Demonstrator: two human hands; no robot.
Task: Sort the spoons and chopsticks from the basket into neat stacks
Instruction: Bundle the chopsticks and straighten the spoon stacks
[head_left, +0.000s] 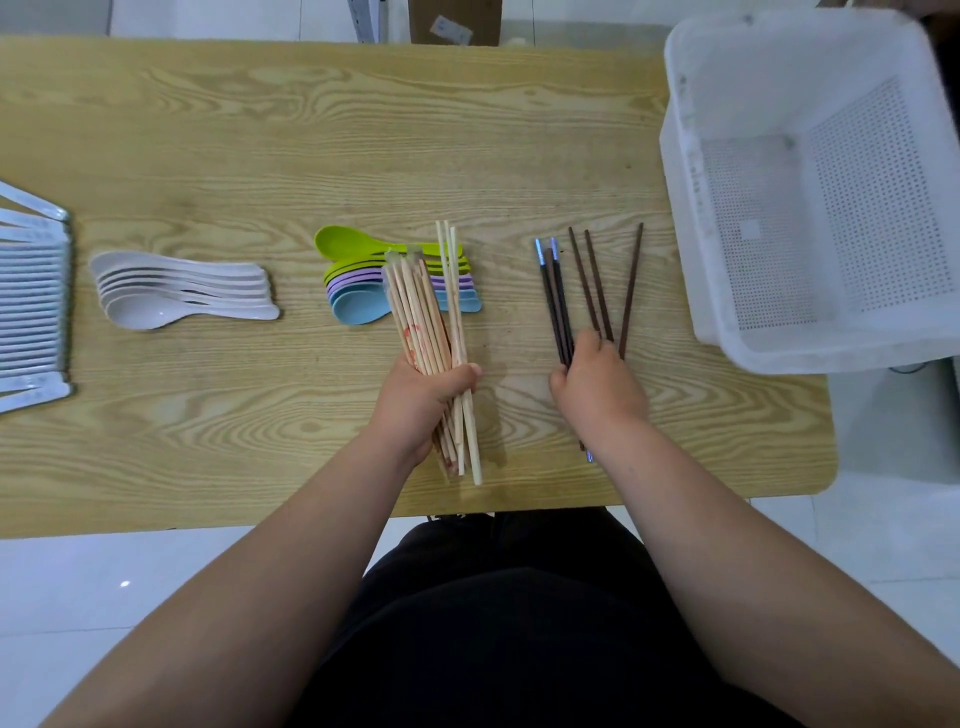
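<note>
Left grip (423, 397) was wrapped tight round a bundle of pale wooden chopsticks (418, 312), tips overlapping the coloured spoons (353, 299). Right grip (597, 384) curled on fanned dark chopsticks (560, 312) over the surface (260, 130), near the white basket (691, 208). White spoons (171, 291) sat stacked further left.

Five dark chopsticks (600, 291) fan out from the right hand (597, 387) — two silver-tipped, three brown — with one white basket (685, 208) further right. The left hand (421, 400) holds a bundle of pale chopsticks (421, 312) too tightly packed to count. Just beyond it lie coloured spoons (353, 306) in three colours, and well to its left about six white spoons (140, 314).
</note>
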